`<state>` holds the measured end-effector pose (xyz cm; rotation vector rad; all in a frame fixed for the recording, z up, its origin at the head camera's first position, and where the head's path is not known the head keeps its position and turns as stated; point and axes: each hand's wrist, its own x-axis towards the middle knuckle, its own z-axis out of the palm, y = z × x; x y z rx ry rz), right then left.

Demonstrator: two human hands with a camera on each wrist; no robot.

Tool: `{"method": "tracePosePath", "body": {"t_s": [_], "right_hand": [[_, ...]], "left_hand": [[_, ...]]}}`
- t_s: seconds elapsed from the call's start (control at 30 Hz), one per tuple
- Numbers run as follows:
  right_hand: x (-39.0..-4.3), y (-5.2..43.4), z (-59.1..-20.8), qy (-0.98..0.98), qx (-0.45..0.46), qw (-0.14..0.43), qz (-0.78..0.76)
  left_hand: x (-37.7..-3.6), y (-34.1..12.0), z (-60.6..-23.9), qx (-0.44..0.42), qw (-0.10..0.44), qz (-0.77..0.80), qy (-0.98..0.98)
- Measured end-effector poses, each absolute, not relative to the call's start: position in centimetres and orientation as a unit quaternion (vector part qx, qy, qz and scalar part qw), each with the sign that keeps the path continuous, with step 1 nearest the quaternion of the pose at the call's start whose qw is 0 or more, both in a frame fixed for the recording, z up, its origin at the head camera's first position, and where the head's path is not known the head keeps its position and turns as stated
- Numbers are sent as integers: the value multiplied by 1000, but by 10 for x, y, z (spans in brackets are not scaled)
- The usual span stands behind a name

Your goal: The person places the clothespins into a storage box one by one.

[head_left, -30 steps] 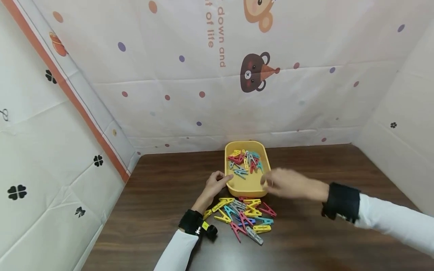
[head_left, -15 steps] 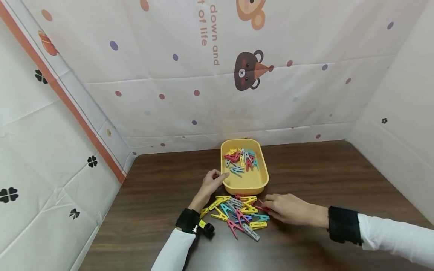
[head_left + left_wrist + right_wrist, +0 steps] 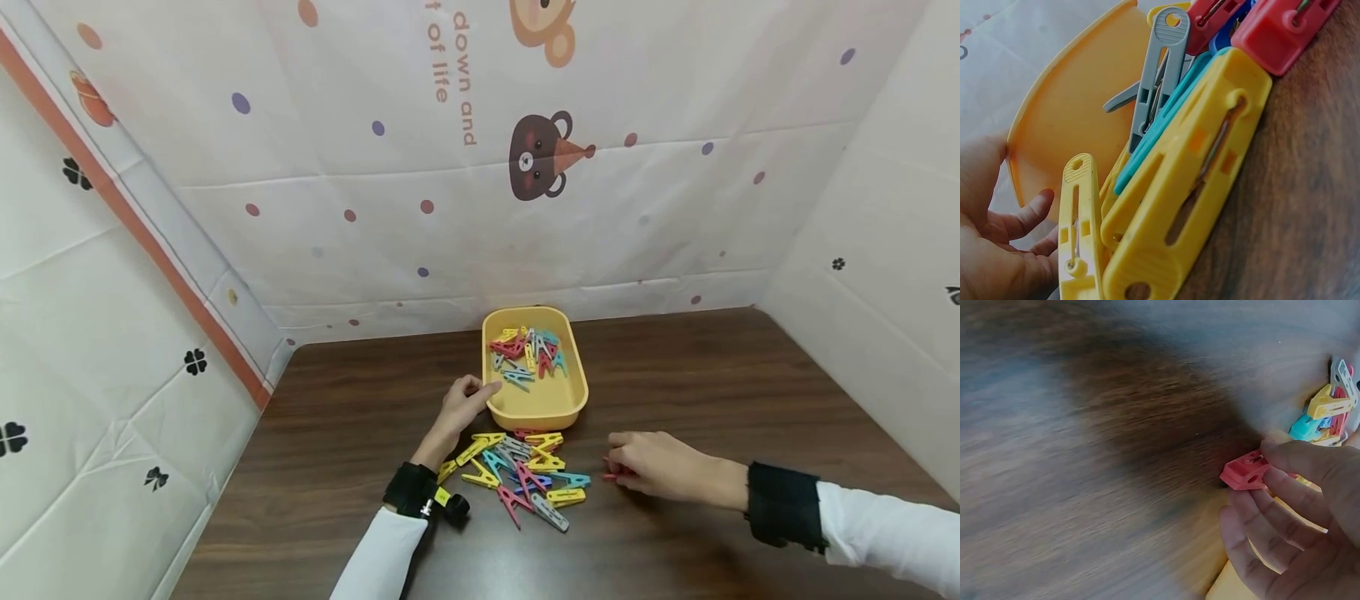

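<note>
My right hand (image 3: 660, 463) pinches a red clothespin (image 3: 1246, 470) between thumb and fingers, low over the table to the right of the pile. With thumb over the rim, my left hand (image 3: 459, 407) holds the near left side of a yellow plastic tray (image 3: 536, 407). Several red, yellow, grey and teal clothespins (image 3: 529, 358) lie in the tray's far half. In front of the tray is a loose pile of clothespins in mixed colours; a yellow clothespin (image 3: 1204, 162) and a grey clothespin (image 3: 1160, 69) from it show large in the left wrist view.
The dark wood table (image 3: 360, 400) ends at a printed white cloth (image 3: 360, 250) behind the tray. More white cloth (image 3: 885, 333) stands along the right side, and another sheet along the left. Black straps circle both wrists.
My right hand has come down from beside the tray to the pile's right edge, picked up a red clothespin there and drawn it rightward. The left hand stays at the tray.
</note>
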<state>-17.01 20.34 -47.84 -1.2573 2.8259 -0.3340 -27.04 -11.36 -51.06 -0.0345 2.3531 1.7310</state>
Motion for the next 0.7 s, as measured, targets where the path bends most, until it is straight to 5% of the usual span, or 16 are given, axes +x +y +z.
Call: {"method": "tracePosePath", "body": {"t_s": [0.27,0.7], "right_hand": [[-198,224,-441,940,-323,-25,-104],[-308,181,-299,910,-194,-237,-279]], "left_hand": [[-272,-115,-513,-17,113,587,802],[-272,-115,-511,-1,113,589,800]]}}
